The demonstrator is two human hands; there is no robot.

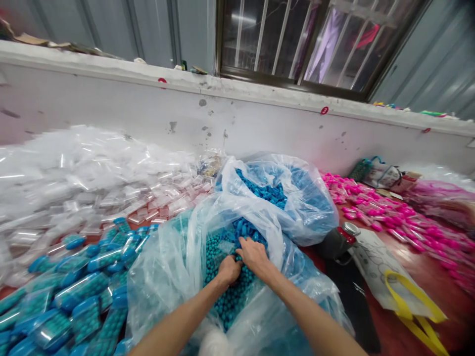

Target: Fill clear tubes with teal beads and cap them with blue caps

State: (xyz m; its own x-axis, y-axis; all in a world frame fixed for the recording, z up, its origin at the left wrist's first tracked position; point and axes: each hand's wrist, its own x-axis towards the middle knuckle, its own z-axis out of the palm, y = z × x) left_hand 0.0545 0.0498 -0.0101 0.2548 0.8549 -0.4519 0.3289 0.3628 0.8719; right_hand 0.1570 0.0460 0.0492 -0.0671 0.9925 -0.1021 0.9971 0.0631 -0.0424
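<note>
A large clear plastic bag in front of me holds teal beads and blue plastic caps. Both my hands are inside its opening, close together over the beads. My left hand is closed, with a small clear plastic container at its fingers, above the beads. Beside it, my right hand has bent fingers that come near the left thumb, at the edge of the caps. What the right fingertips pinch, if anything, is too small to make out.
Filled blue-capped containers lie left, with a heap of clear empty containers behind. Another bag of blue pieces stands beyond. On the right are a dark flask, a tote bag with yellow handles and pink-capped containers, before a white wall.
</note>
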